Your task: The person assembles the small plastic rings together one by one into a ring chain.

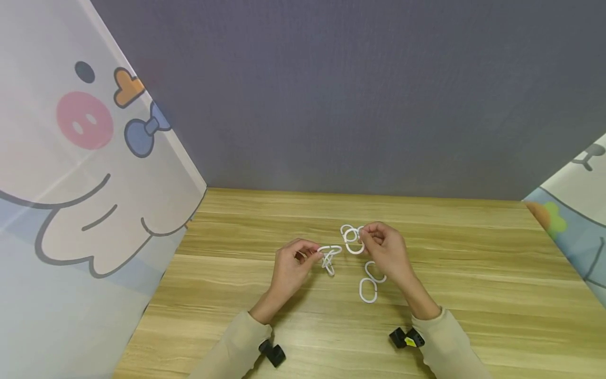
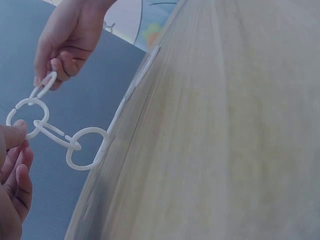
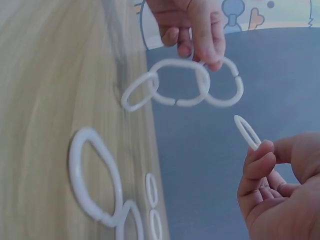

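My left hand (image 1: 290, 266) pinches the end of a short chain of white plastic links (image 3: 177, 62) between thumb and fingertips. Three links hang joined in it, and a narrow split shows in the gripped one (image 3: 241, 92). Level with it on the right, my right hand (image 1: 390, 255) pinches a single white link (image 3: 244, 131) by one end. In the right wrist view, a gap separates this link from the chain; in the left wrist view the two overlap. Below the right hand, two white links (image 1: 368, 301) lie against each other on the tabletop.
More white links (image 1: 344, 226) lie on the wooden table (image 1: 473, 263) beyond the hands. A grey panel (image 1: 331, 105) stands along the back edge, and cartoon-printed panels (image 1: 142, 200) flank both sides. Dark wrist cameras (image 1: 272, 353) sit at the sleeves.
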Tool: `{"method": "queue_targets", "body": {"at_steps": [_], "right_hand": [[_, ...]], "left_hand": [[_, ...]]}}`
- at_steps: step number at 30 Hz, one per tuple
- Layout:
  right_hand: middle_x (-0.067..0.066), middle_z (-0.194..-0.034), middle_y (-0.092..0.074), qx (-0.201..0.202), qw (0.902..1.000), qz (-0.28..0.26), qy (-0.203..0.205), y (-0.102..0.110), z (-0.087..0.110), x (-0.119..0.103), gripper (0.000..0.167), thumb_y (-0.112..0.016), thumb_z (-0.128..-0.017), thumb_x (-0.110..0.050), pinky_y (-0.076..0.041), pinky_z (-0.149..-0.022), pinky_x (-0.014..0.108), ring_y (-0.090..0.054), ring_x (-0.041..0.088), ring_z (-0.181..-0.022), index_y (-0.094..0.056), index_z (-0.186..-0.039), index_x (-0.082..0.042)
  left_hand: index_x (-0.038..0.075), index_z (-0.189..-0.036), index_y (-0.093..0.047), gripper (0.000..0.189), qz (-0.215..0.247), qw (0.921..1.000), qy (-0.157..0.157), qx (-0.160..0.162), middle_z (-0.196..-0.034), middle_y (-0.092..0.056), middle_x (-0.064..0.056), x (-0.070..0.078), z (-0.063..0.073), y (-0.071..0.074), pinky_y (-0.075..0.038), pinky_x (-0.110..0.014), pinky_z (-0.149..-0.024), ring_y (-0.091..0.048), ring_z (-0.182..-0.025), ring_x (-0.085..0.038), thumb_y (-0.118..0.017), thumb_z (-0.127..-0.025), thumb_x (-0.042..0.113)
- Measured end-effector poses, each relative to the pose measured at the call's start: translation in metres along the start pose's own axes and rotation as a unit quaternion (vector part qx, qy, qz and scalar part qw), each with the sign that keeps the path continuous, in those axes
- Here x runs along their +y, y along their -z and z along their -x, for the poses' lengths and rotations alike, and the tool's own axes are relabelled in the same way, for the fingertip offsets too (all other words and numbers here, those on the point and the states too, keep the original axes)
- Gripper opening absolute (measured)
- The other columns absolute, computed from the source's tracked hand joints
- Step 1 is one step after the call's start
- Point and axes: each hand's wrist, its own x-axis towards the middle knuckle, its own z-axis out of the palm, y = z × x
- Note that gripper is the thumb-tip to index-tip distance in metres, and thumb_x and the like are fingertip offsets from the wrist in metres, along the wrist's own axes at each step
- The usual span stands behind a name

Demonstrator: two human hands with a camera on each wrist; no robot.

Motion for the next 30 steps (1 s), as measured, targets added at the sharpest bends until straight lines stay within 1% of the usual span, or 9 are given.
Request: {"method": "queue_targets", "body": {"at_steps": [3,7,10,14,17,21,23,25,30], "right_hand": [[0.009,-0.084,-0.072,-0.002,0.9996,-0.021,-0.019,-0.002,0.003,-0.006,0.014,-0.068,-0.108,-0.001,-0.058,-0.058,0.025,-0.066,0.013,-0.066,-0.069,-0.109,0.012],[0.002,-0.079,-0.070,-0.011,0.9980,-0.051,-0.035,-0.005,0.006,-0.010,0.015,-0.068,-0.108,-0.002,-0.055,-0.055,0.023,-0.063,0.012,-0.063,-0.068,-0.108,0.013],[0.002,-0.079,-0.071,-0.013,0.9970,-0.066,-0.040,-0.007,0.008,-0.012,0.014,-0.067,-0.108,-0.001,-0.053,-0.054,0.021,-0.063,0.011,-0.062,-0.067,-0.108,0.013],[0.001,-0.079,-0.072,-0.012,0.9963,-0.070,-0.048,-0.008,0.010,-0.013,0.014,-0.069,-0.107,-0.002,-0.052,-0.053,0.020,-0.063,0.010,-0.061,-0.067,-0.108,0.012],[0.001,-0.079,-0.072,-0.021,0.9962,-0.071,-0.045,-0.011,0.011,-0.013,0.013,-0.069,-0.107,-0.002,-0.052,-0.054,0.021,-0.063,0.009,-0.061,-0.067,-0.108,0.012],[0.004,-0.081,-0.072,-0.038,0.9966,-0.070,-0.021,-0.015,0.012,-0.012,0.012,-0.069,-0.106,0.003,-0.054,-0.054,0.023,-0.065,0.012,-0.061,-0.067,-0.111,0.014],[0.005,-0.082,-0.073,-0.041,0.9969,-0.067,-0.009,-0.016,0.012,-0.010,0.013,-0.069,-0.105,0.004,-0.054,-0.054,0.023,-0.066,0.014,-0.061,-0.068,-0.114,0.014],[0.009,-0.084,-0.074,-0.041,0.9970,-0.065,0.000,-0.017,0.012,-0.009,0.014,-0.069,-0.105,0.005,-0.055,-0.054,0.024,-0.067,0.015,-0.061,-0.070,-0.117,0.013],[0.028,-0.090,-0.075,-0.043,0.9976,-0.048,0.026,-0.018,0.012,-0.007,0.017,-0.071,-0.105,0.005,-0.056,-0.054,0.027,-0.066,0.014,-0.061,-0.076,-0.120,0.011]], "left_hand": [[0.005,-0.097,-0.083,0.012,0.000,1.0000,0.000,0.000,-0.087,-0.077,-0.001,0.000,0.000,0.000,-0.047,-0.019,-0.064,-0.065,-0.078,-0.006,-0.091,-0.090,0.003],[0.005,-0.097,-0.083,0.011,-0.001,1.0000,0.002,0.001,-0.086,-0.076,-0.001,0.001,-0.001,0.000,-0.047,-0.018,-0.064,-0.065,-0.077,-0.006,-0.091,-0.090,0.002],[0.005,-0.097,-0.083,0.011,-0.003,1.0000,0.000,0.001,-0.086,-0.076,-0.001,0.002,-0.001,0.000,-0.046,-0.018,-0.064,-0.065,-0.077,-0.006,-0.091,-0.090,0.002],[0.006,-0.097,-0.083,0.011,-0.005,1.0000,-0.003,0.000,-0.086,-0.077,0.000,0.003,0.000,0.000,-0.047,-0.019,-0.064,-0.065,-0.077,-0.006,-0.091,-0.090,0.003],[0.007,-0.097,-0.084,0.011,-0.006,1.0000,-0.004,-0.001,-0.086,-0.077,0.001,0.003,0.000,-0.001,-0.047,-0.019,-0.064,-0.065,-0.077,-0.006,-0.091,-0.090,0.003],[0.008,-0.097,-0.083,0.011,-0.008,1.0000,-0.001,-0.005,-0.087,-0.076,0.002,0.003,0.000,0.000,-0.047,-0.019,-0.064,-0.065,-0.078,-0.006,-0.091,-0.091,0.003],[0.009,-0.097,-0.083,0.011,-0.009,0.9999,0.000,-0.006,-0.087,-0.076,0.002,0.003,0.000,0.000,-0.047,-0.020,-0.064,-0.065,-0.078,-0.006,-0.091,-0.091,0.003],[0.009,-0.097,-0.083,0.011,-0.009,0.9999,-0.001,-0.007,-0.087,-0.076,0.003,0.002,0.000,0.000,-0.047,-0.020,-0.064,-0.065,-0.078,-0.006,-0.091,-0.091,0.004],[0.008,-0.097,-0.084,0.010,-0.008,0.9999,-0.006,-0.006,-0.086,-0.076,0.002,0.002,0.000,-0.001,-0.047,-0.020,-0.063,-0.065,-0.078,-0.006,-0.091,-0.091,0.004]]}}
